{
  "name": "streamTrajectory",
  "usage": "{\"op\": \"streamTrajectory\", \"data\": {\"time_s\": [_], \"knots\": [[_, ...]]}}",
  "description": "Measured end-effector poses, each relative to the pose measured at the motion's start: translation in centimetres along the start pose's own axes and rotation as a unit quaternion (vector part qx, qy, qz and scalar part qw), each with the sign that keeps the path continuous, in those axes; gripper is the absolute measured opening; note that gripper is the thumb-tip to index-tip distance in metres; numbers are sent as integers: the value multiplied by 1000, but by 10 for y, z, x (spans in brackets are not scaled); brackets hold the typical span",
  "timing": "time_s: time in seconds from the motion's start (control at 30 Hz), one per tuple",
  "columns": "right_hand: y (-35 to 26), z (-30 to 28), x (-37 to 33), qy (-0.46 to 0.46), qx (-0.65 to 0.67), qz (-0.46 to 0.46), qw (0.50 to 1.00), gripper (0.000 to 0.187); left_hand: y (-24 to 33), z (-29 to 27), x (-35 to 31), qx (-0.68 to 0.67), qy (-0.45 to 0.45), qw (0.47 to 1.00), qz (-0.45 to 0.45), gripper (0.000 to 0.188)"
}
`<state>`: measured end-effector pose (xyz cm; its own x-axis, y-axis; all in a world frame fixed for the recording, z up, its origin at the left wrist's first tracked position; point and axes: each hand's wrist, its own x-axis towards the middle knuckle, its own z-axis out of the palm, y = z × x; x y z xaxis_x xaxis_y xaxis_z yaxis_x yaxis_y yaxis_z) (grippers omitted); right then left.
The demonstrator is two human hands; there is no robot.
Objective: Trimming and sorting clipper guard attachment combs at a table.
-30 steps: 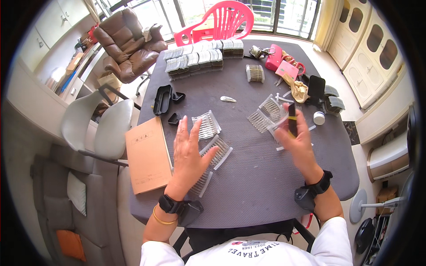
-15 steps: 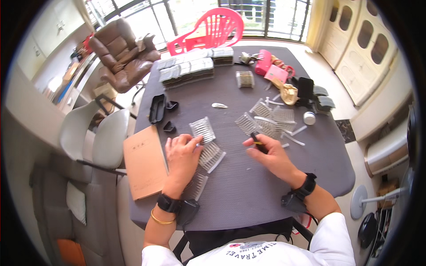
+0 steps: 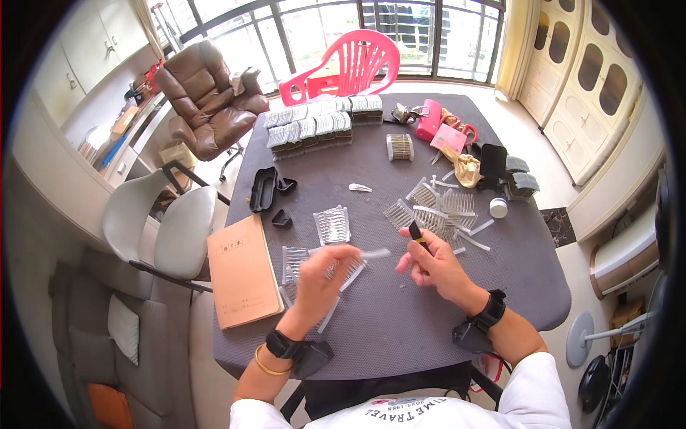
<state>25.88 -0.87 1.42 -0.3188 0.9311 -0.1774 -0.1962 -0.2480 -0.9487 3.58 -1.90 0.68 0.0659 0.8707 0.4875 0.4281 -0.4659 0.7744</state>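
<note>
My left hand [image 3: 319, 280] is raised over the near left part of the table, closed on a clear plastic strip [image 3: 375, 253] that sticks out to the right. Whether the strip is the edge of a comb I cannot tell. Beneath and around this hand lie clear plastic hair combs [image 3: 332, 225], one of them partly covered by it. My right hand [image 3: 441, 268] grips a slim black tool [image 3: 418, 232] with a yellow band, its upper end pointing up and left. Just beyond that hand lies a pile of clear combs [image 3: 431, 207] with loose clear strips [image 3: 482, 227].
An orange-brown notebook [image 3: 245, 272] lies left of my left arm, with a black open case [image 3: 264, 189] beyond. Stacked packs of combs [image 3: 311, 136] stand at the far left. A white hair clip [image 3: 360, 187], wire spool [image 3: 400, 147], pink pouch [image 3: 429, 120] and white bottle [image 3: 498, 208] are farther off.
My left hand has lifted off the combs and moved right and nearer, now with a clear strip in it. My right hand has turned slightly, still with the black tool. The view has tilted up.
</note>
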Motion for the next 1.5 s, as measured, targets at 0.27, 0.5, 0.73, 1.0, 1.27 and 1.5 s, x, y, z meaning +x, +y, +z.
{"op": "streamTrajectory", "data": {"time_s": [0.27, 0.5, 0.73, 1.0, 1.27, 1.5], "knots": [[9, -1, -2, -56, -116, -18, 991, 21, 3, 13, -12, -183, -215, 953, -104, 15], [9, 1, 1, -48, -207, -85, 974, 19, -3, 12, -6, -210, -161, 935, -235, 16], [4, -1, 5, -40, -140, -32, 989, 21, -17, 9, 0, -321, -201, 896, -233, 20], [7, -4, 4, -53, -119, -15, 991, 19, -20, 3, -8, -377, -231, 852, -280, 22], [8, -7, 6, -61, -69, -16, 996, 18, -8, 8, -5, -195, -185, 961, -57, 18], [4, -6, 1, -34, -131, -31, 990, 22, -1, 5, -6, -17, -171, 980, 96, 14]]}}
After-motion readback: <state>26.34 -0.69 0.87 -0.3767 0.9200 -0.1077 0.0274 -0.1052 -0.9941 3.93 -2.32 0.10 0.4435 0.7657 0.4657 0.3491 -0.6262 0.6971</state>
